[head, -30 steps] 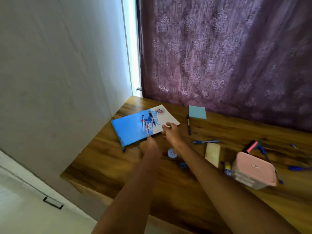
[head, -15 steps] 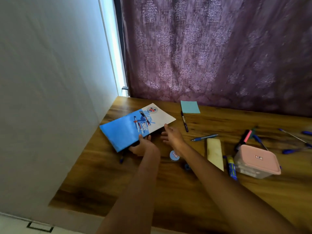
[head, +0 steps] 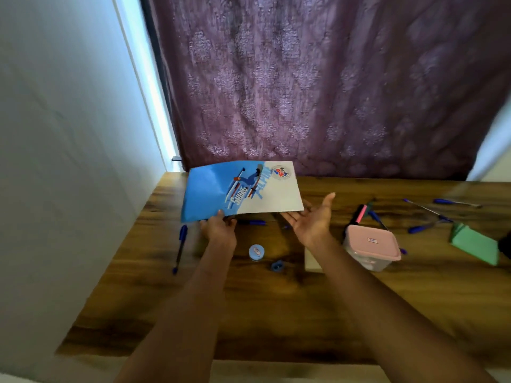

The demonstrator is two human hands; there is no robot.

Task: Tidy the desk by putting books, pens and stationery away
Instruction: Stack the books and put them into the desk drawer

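Gripping notebook (head: 243,189) near edge, left hand (head: 218,230).

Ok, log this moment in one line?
step: lifting book | left hand: gripping book edge | right hand: open, palm up beside book | desk: pens scattered

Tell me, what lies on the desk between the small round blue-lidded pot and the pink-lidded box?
In the head view, between the pot and the box lie a small blue object and a pale block, crossed by the right forearm.
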